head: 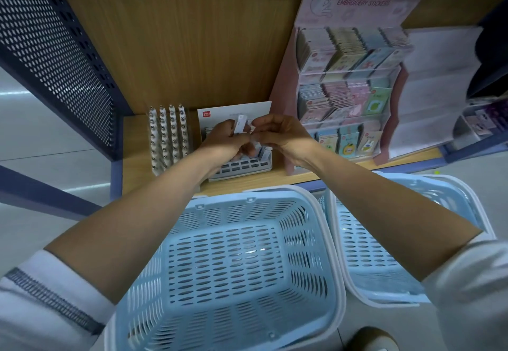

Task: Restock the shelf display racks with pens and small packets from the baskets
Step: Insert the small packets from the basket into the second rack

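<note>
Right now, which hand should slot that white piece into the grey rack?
Left, probably. The left hand grips the white piece directly above the grey rack; the right hand curls its fingers beside it, their hold unclear.

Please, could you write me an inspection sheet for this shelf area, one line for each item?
Surface: wooden shelf, bare at its left end.
Job's things: white pens standing in rows; grey slotted rack, front slots empty; sticker rack full of packets; small white item held above the grey rack; left basket shows no stock; right basket partly hidden by an arm.
Clutter: nothing seen.
Hands: left hand grips the white item; right hand has fingers curled beside it, grip hidden.
Cables: nothing seen.
Surroundings: perforated side panel at left; pale floor below.
</note>
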Demonstrator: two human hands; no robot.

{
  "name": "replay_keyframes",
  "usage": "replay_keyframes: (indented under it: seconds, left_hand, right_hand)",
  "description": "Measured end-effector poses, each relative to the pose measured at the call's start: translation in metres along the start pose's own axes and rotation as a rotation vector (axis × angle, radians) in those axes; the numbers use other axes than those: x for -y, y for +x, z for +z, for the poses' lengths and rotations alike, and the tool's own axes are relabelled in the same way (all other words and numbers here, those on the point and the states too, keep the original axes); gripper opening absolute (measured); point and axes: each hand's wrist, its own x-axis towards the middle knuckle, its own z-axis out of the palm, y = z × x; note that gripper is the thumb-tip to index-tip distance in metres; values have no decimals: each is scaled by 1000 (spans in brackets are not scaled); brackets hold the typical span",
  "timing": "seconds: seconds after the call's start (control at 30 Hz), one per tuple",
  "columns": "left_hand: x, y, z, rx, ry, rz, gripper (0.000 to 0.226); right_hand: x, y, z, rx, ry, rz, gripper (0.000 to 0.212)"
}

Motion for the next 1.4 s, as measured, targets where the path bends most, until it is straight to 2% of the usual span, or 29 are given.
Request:
replay_keyframes:
  seconds: [0.13, 0.2, 0.3, 0.37, 0.47, 0.6, 0.73, 0.87, 1.07, 1.4]
  left_hand:
    - [0, -1, -6, -9, 216, -12, 20]
    - [2, 1, -5, -44, 229, -21, 24]
    - [1, 3, -3, -85, 182, -46, 28]
    - [-1, 2, -4, -52, 116, -79, 25]
    - [0, -1, -6, 72, -43, -133, 13]
    - [4, -3, -12, 73, -188, -205, 8]
    - [10, -2, -21, 121, -40, -138, 8]
    - [17, -1, -32, 35, 15, -97, 11]
    - [23, -2, -35, 10, 69, -40, 23]
    - [26, 1, -34, 30, 70, -21, 19]
  right_hand:
    - [11, 0, -8, -68, -41, -33, 23]
    - [15, 0, -11, -72, -74, -51, 21]
    - [15, -3, -8, -36, -207, -49, 11]
    - [13, -4, -8, -40, -242, -41, 7]
    - [12, -4, -19, -84, -263, -53, 11]
    - [4, -2, -32, -161, -403, -99, 23]
    - [-9, 0, -26, -110, -583, -98, 18]
    - [-23, 4, -23, -128, -743, -127, 17]
    - [-40, 5, -23, -160, -821, -151, 14]
    - [-42, 15, -17, -151, -873, -237, 13]
